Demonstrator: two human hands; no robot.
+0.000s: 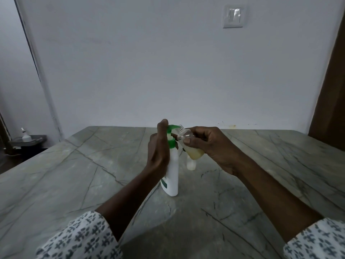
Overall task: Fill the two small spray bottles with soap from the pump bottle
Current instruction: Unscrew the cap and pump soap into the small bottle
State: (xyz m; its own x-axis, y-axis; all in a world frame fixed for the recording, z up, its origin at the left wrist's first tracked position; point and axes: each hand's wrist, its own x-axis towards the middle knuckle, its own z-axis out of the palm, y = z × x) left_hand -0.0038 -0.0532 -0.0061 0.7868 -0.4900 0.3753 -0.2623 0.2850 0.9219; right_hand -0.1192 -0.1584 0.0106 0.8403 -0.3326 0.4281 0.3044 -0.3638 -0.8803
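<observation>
A white pump bottle (172, 176) with a green pump head (172, 128) stands upright in the middle of the marble table (74, 174). My left hand (157, 148) rests against its left side with the thumb on top of the pump head. My right hand (209, 144) holds a small clear spray bottle (190, 144), uncapped and tilted, its threaded neck right at the pump spout. Yellowish soap fills its lower part. A second small pale bottle (191, 164) stands on the table just behind and below the held one, mostly hidden.
A white wall rises behind the table's far edge, with a light switch (234, 15) high up. At the far left, beyond the table, a dark tray holds a small white bottle (25, 136). A brown door edge (332, 81) is at the right.
</observation>
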